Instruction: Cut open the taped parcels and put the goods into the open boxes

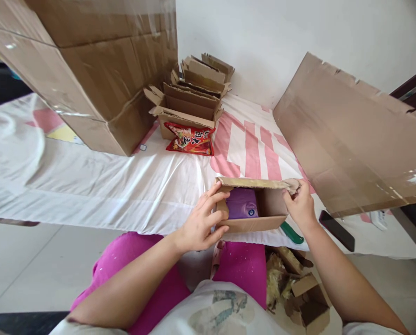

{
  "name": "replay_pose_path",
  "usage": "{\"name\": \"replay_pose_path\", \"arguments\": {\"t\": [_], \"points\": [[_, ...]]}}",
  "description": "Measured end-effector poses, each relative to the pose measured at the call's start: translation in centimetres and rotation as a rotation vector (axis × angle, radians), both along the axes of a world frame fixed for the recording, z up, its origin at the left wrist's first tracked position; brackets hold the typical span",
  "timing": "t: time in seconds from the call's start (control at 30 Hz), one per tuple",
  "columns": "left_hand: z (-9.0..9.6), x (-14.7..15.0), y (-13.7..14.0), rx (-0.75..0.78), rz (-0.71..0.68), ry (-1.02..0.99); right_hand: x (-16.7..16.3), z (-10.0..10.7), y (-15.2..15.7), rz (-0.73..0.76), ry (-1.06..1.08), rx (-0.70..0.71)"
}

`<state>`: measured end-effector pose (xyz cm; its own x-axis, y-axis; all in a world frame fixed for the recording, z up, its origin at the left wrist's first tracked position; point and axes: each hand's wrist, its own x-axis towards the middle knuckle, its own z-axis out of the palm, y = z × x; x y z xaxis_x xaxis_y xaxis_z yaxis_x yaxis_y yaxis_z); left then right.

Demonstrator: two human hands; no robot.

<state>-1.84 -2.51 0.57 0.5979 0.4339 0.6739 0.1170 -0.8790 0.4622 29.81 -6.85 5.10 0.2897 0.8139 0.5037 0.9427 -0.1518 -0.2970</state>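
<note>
A small open cardboard box sits in front of me at the table's near edge. Inside its left part lies a purple soft pack; the right part shows bare cardboard. My left hand holds the box's left end, fingers spread along the side and the rim. At the far right corner my right hand pinches the raised flap, whose edge is torn there. A green handle-like object lies beside the box, below my right hand, partly hidden.
Several open cardboard boxes stand in a row at the back, with a red food packet leaning before them. Large cardboard boxes rise at left; a cardboard panel stands right. A phone lies near the edge. Scrap cardboard is on the floor.
</note>
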Motion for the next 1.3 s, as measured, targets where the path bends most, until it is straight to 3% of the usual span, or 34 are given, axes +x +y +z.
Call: {"name": "replay_pose_path", "arguments": {"t": [0.1,0.17,0.23,0.33,0.4,0.53,0.67,0.73,0.83,0.9,0.97,1.13,1.3], "points": [[-0.3,0.0,0.2,0.014,0.026,0.002,0.0,0.2,-0.1,0.044,-0.208,0.212],[-0.5,0.0,0.3,0.015,0.042,-0.001,-0.6,0.8,-0.6,0.194,-0.392,0.308],[-0.5,0.0,0.3,0.009,0.053,-0.006,-1.7,1.5,-1.1,0.465,-0.488,0.250],[-0.4,0.0,0.4,0.007,0.043,-0.012,-3.6,2.4,-1.4,0.765,-0.476,-0.018],[-0.2,0.0,0.4,0.017,0.023,-0.021,-4.5,2.8,-1.2,0.753,-0.455,-0.161],[0.0,0.0,0.3,0.003,-0.026,-0.024,-4.3,2.5,0.4,0.569,-0.451,-0.309],[-0.1,-0.1,0.4,-0.029,-0.030,-0.022,-3.5,1.9,1.9,0.567,-0.408,-0.485],[-0.4,-0.1,0.4,-0.032,-0.002,-0.041,-3.7,1.8,2.3,0.542,-0.369,-0.513],[-1.0,0.1,0.5,-0.034,0.031,-0.063,-4.7,2.0,2.5,0.526,-0.358,-0.416],[-1.4,0.3,0.4,-0.038,0.048,-0.072,-5.6,2.3,2.6,0.580,-0.356,-0.321],[-1.9,0.5,0.3,-0.055,0.076,-0.108,-6.3,2.5,2.9,0.691,-0.323,-0.343],[-2.5,0.8,0.1,-0.103,0.101,-0.201,-7.4,3.1,4.0,0.933,-0.236,-0.716],[-2.4,0.7,0.1,-0.008,0.123,-0.151,-8.4,3.9,4.5,0.995,-0.216,-0.552]]}}
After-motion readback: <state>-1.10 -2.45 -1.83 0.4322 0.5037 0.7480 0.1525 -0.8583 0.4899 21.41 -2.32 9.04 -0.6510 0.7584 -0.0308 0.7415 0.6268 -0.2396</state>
